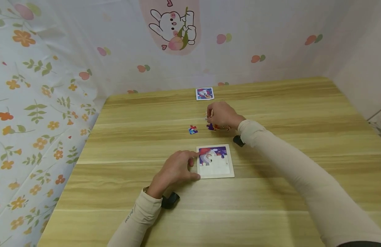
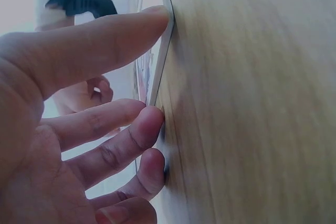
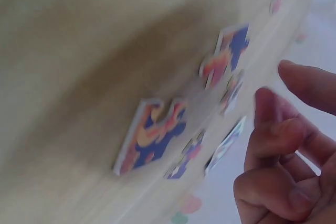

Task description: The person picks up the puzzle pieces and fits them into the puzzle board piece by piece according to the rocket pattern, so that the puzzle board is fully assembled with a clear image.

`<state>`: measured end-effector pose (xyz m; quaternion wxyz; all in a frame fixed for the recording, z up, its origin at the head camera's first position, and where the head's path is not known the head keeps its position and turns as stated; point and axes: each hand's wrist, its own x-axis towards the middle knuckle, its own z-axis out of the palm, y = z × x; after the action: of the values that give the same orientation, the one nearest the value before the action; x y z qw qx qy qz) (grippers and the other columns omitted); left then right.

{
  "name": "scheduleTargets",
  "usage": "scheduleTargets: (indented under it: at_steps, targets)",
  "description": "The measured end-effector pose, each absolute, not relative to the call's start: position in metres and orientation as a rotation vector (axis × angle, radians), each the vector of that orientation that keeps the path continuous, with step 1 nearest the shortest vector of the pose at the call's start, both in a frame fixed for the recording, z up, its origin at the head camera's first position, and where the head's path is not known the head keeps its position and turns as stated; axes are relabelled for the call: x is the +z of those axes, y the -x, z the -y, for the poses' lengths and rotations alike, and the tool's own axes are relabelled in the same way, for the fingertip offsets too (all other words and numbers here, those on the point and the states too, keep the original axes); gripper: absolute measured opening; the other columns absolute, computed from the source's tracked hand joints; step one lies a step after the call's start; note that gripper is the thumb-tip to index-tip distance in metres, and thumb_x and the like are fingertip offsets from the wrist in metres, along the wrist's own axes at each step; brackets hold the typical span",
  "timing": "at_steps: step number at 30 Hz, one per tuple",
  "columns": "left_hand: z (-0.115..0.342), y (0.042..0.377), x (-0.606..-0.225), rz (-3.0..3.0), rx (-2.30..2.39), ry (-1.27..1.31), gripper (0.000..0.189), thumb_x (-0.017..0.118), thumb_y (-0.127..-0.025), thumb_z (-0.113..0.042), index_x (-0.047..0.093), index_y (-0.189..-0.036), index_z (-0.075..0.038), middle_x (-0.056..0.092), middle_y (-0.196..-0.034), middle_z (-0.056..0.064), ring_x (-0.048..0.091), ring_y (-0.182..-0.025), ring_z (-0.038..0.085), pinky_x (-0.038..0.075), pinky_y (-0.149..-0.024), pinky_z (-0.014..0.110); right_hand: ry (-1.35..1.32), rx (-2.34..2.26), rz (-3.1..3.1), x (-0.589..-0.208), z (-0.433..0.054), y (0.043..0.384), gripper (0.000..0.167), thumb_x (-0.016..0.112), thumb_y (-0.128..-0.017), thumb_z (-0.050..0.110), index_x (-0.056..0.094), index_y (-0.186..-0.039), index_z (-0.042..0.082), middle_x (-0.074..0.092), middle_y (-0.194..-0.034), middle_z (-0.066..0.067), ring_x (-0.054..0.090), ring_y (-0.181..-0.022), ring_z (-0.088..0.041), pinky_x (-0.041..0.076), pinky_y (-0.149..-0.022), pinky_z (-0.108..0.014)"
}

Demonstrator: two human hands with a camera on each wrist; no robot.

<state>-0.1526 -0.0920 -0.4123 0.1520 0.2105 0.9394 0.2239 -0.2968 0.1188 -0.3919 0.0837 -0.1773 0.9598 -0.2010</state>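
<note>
On my feed, the left hand had its grip spread, thumb and forefinger touching the left edge of the pale, square puzzle tray, which lay part-filled on the wood-grained counter. I judged that light pressure there would steady it. Beyond lay flat, knobbed, printed puzzle pieces. Over some hung the right hand, thumb and forefinger apart; a pinch by the edges seemed best. Farthest sat a small picture card.

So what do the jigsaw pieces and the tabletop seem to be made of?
Jigsaw pieces: perhaps thin wood or stiff card, with colourful printed faces and pale cut edges. Tabletop: wood or imitation-wood laminate, showing streaky grain and faint sheen.
</note>
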Motion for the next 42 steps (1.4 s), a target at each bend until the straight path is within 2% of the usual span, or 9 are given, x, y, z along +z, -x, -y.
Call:
scheduleTargets:
  at_steps: [3, 6, 12, 20, 25, 28, 32, 37, 42]
  targets:
    - [0.092, 0.152, -0.412, -2.690, 0.639, -0.592, 0.069, 0.091, -0.071, -0.029, 0.066, -0.132, -0.010, 0.056, -0.081, -0.003, 0.046, -0.074, 0.013, 0.034, -0.065, 0.024, 0.476, -0.523, -2.874, -0.391, -0.119, 0.306, 0.028, 0.072, -0.089, 0.020, 0.069, -0.113, 0.005, 0.070, -0.110, -0.015, 0.058, -0.085, -0.026, 0.053, -0.078, -0.040]
    - [0.092, 0.152, -0.412, -2.690, 0.640, -0.586, 0.069, 0.091, -0.071, -0.029, 0.066, -0.133, -0.010, 0.055, -0.081, -0.003, 0.046, -0.074, 0.013, 0.033, -0.064, 0.024, 0.438, -0.494, -2.859, -0.391, -0.118, 0.312, 0.039, 0.072, -0.088, 0.019, 0.066, -0.123, 0.004, 0.065, -0.126, -0.018, 0.059, -0.098, -0.030, 0.054, -0.091, -0.046]
    - [0.092, 0.152, -0.412, -2.688, 0.640, -0.586, 0.070, 0.091, -0.071, -0.029, 0.066, -0.133, -0.010, 0.055, -0.080, -0.003, 0.046, -0.074, 0.013, 0.033, -0.064, 0.024, 0.358, -0.521, -2.824, -0.395, -0.117, 0.320, 0.041, 0.073, -0.088, 0.021, 0.067, -0.125, 0.004, 0.065, -0.127, -0.017, 0.059, -0.107, -0.031, 0.052, -0.098, -0.048]
    - [0.092, 0.152, -0.411, -2.682, 0.641, -0.578, 0.070, 0.091, -0.071, -0.029, 0.065, -0.134, -0.011, 0.056, -0.081, -0.002, 0.045, -0.074, 0.013, 0.033, -0.064, 0.024, 0.367, -0.553, -2.838, -0.400, -0.115, 0.321, 0.031, 0.074, -0.087, 0.018, 0.071, -0.114, 0.003, 0.070, -0.117, -0.015, 0.061, -0.101, -0.029, 0.054, -0.093, -0.045]
    - [0.092, 0.152, -0.411, -2.676, 0.643, -0.568, 0.070, 0.091, -0.072, -0.029, 0.065, -0.134, -0.011, 0.056, -0.082, -0.002, 0.046, -0.074, 0.013, 0.032, -0.064, 0.024, 0.359, -0.589, -2.855, -0.400, -0.115, 0.320, 0.027, 0.076, -0.085, 0.015, 0.068, -0.106, 0.001, 0.068, -0.110, -0.016, 0.059, -0.096, -0.029, 0.053, -0.088, -0.043]
    - [0.091, 0.153, -0.411, -2.677, 0.640, -0.570, 0.070, 0.091, -0.072, -0.029, 0.065, -0.134, -0.011, 0.056, -0.082, -0.002, 0.046, -0.074, 0.013, 0.032, -0.064, 0.024, 0.343, -0.692, -2.839, -0.402, -0.117, 0.320, 0.024, 0.078, -0.083, 0.012, 0.064, -0.101, 0.002, 0.065, -0.103, -0.015, 0.056, -0.091, -0.028, 0.050, -0.081, -0.039]
    - [0.091, 0.152, -0.412, -2.679, 0.639, -0.576, 0.070, 0.091, -0.071, -0.029, 0.066, -0.133, -0.010, 0.055, -0.081, -0.002, 0.045, -0.074, 0.013, 0.032, -0.063, 0.024, 0.328, -0.815, -2.821, -0.405, -0.122, 0.318, 0.014, 0.071, -0.086, 0.007, 0.061, -0.096, 0.003, 0.063, -0.097, -0.014, 0.051, -0.086, -0.026, 0.043, -0.072, -0.033]
    - [0.091, 0.152, -0.412, -2.680, 0.645, -0.581, 0.069, 0.091, -0.071, -0.029, 0.066, -0.133, -0.010, 0.055, -0.081, -0.002, 0.045, -0.074, 0.013, 0.032, -0.063, 0.024, 0.317, -0.975, -2.772, -0.402, -0.126, 0.313, 0.006, 0.066, -0.090, 0.005, 0.062, -0.094, 0.004, 0.065, -0.090, -0.013, 0.057, -0.070, -0.021, 0.044, -0.058, -0.026]
    - [0.091, 0.152, -0.412, -2.691, 0.642, -0.590, 0.070, 0.091, -0.070, -0.028, 0.066, -0.133, -0.010, 0.055, -0.081, -0.003, 0.045, -0.073, 0.012, 0.032, -0.063, 0.024, 0.338, -1.117, -2.694, -0.397, -0.129, 0.302, 0.005, 0.069, -0.090, 0.004, 0.065, -0.093, 0.003, 0.067, -0.083, -0.012, 0.062, -0.062, -0.021, 0.050, -0.058, -0.027]
